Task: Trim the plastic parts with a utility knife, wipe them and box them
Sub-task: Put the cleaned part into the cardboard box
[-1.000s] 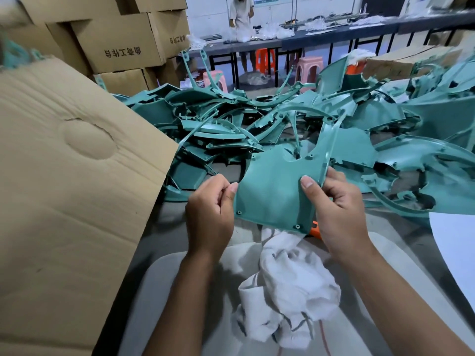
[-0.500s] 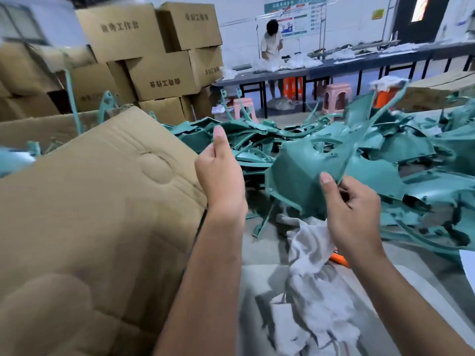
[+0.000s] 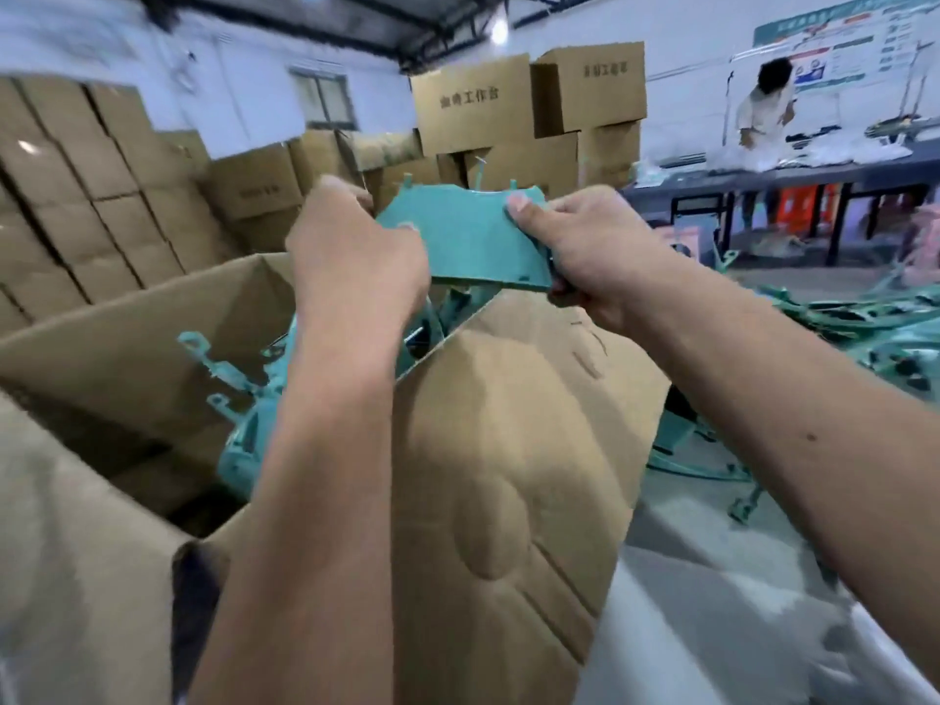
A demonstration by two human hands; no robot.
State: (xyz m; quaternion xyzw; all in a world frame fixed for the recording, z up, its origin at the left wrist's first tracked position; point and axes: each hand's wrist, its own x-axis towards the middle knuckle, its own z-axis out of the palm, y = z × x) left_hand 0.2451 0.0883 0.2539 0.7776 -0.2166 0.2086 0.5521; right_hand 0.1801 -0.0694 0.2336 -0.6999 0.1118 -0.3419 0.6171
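Flat teal moulded plastic panel [image 3: 465, 241], pinched at its two ends by left hand [image 3: 356, 256] and right hand [image 3: 585, 246], held level above the open brown cardboard carton [image 3: 508, 424] of like teal parts [image 3: 239, 450], apparently for boxing.

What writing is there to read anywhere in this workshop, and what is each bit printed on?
"曲奇工作台", as best it reads: black print on the tall stacked carton.
Black characters on the carton beside it: too blurred to read.
Faint print on a lower carton: too blurred to read.
Wall poster behind the distant person: text too small to read.
The green plastic part held by the left hand and right hand, and the open box: no writing visible.
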